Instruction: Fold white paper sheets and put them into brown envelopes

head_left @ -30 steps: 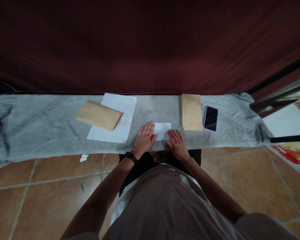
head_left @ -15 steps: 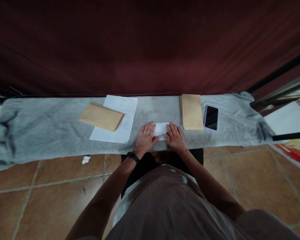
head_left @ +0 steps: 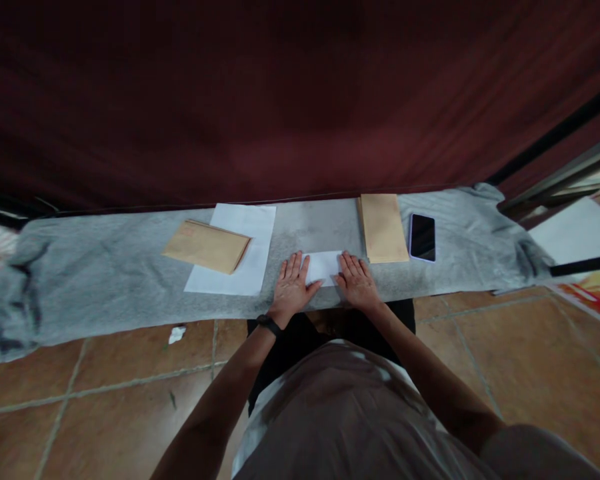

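Observation:
A small piece of folded white paper [head_left: 323,268] lies on the grey cloth between my two hands. My left hand [head_left: 292,287] rests flat over its left end, fingers stretched out and pointing away from me. At the other end, my right hand [head_left: 359,281] lies the same way, with its fingers extended. Both thumbs reach inward onto the paper near its close edge. Parts of the paper's two ends are hidden under the hands.
Left of my hands, brown envelopes [head_left: 207,247] lie on a larger white sheet [head_left: 253,267]. To the right are a stack of brown envelopes [head_left: 385,230] and a phone [head_left: 423,238]. Grey cloth [head_left: 105,267] covers the narrow surface, with a dark red curtain [head_left: 300,120] behind.
My hands have moved slightly apart along the paper, so more of it shows between them. The whole view has shifted and tilted a little.

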A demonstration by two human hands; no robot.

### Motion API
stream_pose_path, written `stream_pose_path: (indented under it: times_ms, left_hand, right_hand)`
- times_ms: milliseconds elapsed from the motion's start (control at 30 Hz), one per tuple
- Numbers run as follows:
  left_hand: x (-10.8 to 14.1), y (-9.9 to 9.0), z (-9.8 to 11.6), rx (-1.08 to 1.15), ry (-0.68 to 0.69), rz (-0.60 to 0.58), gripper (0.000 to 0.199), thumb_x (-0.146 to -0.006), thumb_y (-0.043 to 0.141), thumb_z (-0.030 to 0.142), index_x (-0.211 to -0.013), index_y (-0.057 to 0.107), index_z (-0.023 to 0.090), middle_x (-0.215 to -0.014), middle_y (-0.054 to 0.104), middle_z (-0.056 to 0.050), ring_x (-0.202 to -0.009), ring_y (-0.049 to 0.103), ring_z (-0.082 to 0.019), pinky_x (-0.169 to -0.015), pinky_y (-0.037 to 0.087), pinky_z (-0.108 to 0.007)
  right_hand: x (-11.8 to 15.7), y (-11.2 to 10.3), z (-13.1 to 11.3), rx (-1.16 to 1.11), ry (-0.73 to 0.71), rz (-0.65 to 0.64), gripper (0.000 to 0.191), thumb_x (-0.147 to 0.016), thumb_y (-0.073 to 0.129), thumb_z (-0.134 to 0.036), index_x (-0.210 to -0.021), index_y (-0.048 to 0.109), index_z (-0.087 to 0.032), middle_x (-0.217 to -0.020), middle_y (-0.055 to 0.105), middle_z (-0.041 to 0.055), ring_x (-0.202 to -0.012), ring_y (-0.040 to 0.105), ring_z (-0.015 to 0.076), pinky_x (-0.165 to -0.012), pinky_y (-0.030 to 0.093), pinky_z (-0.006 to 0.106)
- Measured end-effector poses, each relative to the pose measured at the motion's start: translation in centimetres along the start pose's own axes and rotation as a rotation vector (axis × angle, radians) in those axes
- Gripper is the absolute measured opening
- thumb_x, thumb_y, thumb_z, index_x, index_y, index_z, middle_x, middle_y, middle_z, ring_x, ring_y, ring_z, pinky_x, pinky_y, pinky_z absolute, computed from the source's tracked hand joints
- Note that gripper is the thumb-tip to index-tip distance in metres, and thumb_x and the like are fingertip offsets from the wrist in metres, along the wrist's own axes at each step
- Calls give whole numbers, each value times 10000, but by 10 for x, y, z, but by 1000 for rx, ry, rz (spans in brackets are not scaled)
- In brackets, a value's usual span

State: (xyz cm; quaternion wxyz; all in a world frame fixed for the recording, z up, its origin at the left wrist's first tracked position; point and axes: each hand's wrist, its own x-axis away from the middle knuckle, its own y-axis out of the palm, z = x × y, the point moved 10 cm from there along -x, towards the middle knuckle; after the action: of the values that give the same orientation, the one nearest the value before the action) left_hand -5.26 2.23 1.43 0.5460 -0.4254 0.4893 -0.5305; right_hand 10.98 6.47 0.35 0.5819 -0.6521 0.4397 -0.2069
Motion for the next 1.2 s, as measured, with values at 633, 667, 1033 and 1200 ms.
stream_pose_path:
  times_ms: [633, 667, 1033, 1200]
  left_hand:
    - [0, -3, 1, 7, 12, 21, 796, -980, 398, 629, -1571, 307, 103, -1639, 283, -186, -1541, 220, -312, -1249, 221, -518]
    - [0, -2, 1, 5, 11, 15, 800, -979, 397, 631, -1570, 309, 99, -1640, 282, -188, -1542, 218, -312, -1249, 221, -516]
    - [0, 0, 1, -13, 31, 22, 791, -982, 406, 618, -1571, 308, 99, -1642, 275, -190, -1544, 210, -314, -1250, 214, -517]
    - [0, 1, 0, -18, 38, 44, 787, -984, 419, 608, -1567, 316, 89, -1634, 286, -200, -1540, 220, -323, -1240, 224, -534]
  right_hand:
    - [52, -20, -17, -39, -149, -128, 568, -1060, 401, -359, -1577, 322, -138, -1603, 382, 131, -1477, 374, 274, -1229, 292, 508]
    - [55, -21, -16, -44, -154, -138, 571, -1060, 400, -358, -1580, 315, -139, -1605, 376, 135, -1478, 372, 274, -1227, 296, 510]
    - [10, -14, -5, -22, -151, -124, 522, -1062, 382, -369, -1532, 418, -146, -1577, 432, 117, -1458, 403, 271, -1229, 282, 501]
    - [-14, 0, 1, 37, -83, -126, 567, -1052, 394, -374, -1550, 372, -101, -1612, 364, 139, -1479, 360, 292, -1231, 255, 497]
